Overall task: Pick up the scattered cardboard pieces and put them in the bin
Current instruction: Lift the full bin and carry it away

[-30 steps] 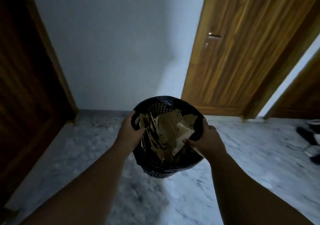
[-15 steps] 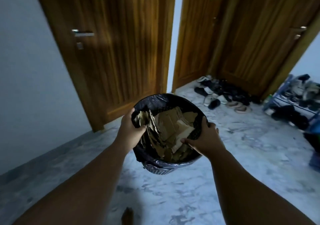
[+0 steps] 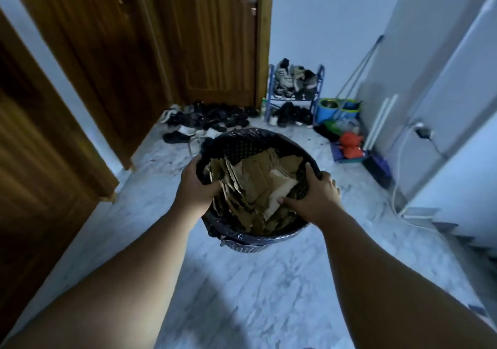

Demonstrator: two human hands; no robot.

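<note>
Both of our hands grip the bin (image 3: 243,140). Our left hand (image 3: 195,188) wraps the rim at nine o'clock, and our right hand (image 3: 315,195) clamps it near four, thumb lying inside. The bin sits dead ahead at twelve, between the hands and no nearer to either. Its axis is roughly upright, the mouth tipped toward us, and we judge it lifted off the floor (image 3: 269,295). Inside its black liner (image 3: 236,237), cardboard pieces (image 3: 252,184) fill it almost to the rim, some on edge at the left, flatter ones at the right. We can make out no loose cardboard on the floor. Shoes (image 3: 209,118) lie at eleven, a shoe rack (image 3: 320,87) at one.
</note>
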